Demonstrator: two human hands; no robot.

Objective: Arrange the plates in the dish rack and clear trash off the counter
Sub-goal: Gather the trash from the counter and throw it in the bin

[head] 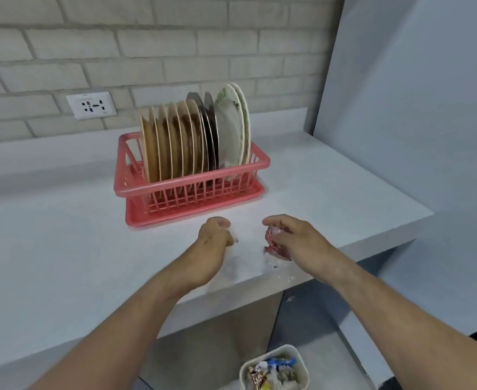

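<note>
Red wrapper (pixel 275 253) grasped in right grip (pixel 293 237), near bench (pixel 62 235) front edge. Left grip (pixel 214 235) curled, contents unclear. Plates (pixel 181 142) upright in rack (pixel 192 190). Risk: loose hold, wrapper drops wide of bin (pixel 243 375) below.

Pink plastic dish rack (pixel 152 187), glossy plates (pixel 175 142), smooth matt white counter (pixel 62 235), crinkly shiny red wrapper (pixel 276 253).

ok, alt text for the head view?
The right hand grips a crumpled red wrapper over the white counter edge; the left hand is curled beside it, contents unclear. Behind, a pink dish rack holds upright plates; a bin of trash sits below.
</note>
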